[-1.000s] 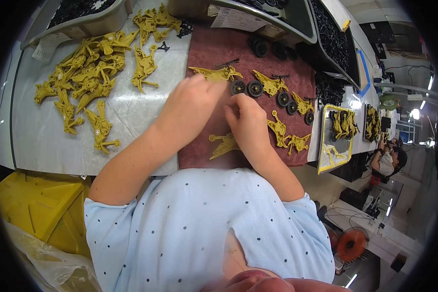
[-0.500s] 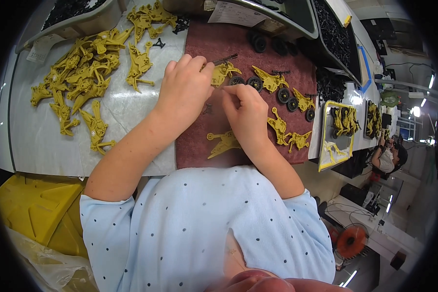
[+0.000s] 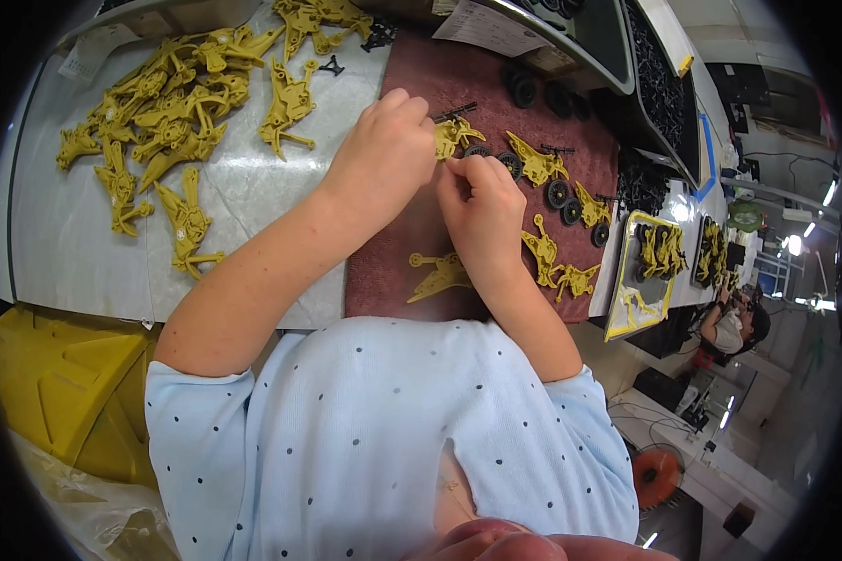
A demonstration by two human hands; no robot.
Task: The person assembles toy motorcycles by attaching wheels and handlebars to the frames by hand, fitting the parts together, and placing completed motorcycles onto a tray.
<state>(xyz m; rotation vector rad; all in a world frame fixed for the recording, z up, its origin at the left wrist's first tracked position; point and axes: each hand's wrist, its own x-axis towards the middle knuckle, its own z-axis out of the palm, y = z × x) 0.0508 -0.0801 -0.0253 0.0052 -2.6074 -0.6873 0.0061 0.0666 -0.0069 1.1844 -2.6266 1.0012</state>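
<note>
My left hand (image 3: 395, 142) is closed, its curled fingers at the edge of a yellow plastic part (image 3: 453, 136) shaped like a toy motorcycle body. A black rod-like piece (image 3: 456, 112) lies just beyond that part. My right hand (image 3: 485, 201) pinches thumb against forefinger at the part's near end; whatever sits between those tips is too small to make out. Black spoked wheels (image 3: 512, 165) show just past the right fingers. Below the hands, another yellow part (image 3: 440, 277) rests on the dark red cloth (image 3: 384, 271).
Yellow parts (image 3: 182, 122) are heaped at the left. More yellow parts (image 3: 539, 165) and wheels (image 3: 558, 194) lie on the cloth's right side. Bins of black pieces (image 3: 660, 93) stand along the back. A yellow-rimmed tray (image 3: 617, 304) is at the right; a person (image 3: 734, 323) sits farther off.
The whole view has shifted, with the table's things appearing farther right and higher. Both hands stay close together at the yellow part.
</note>
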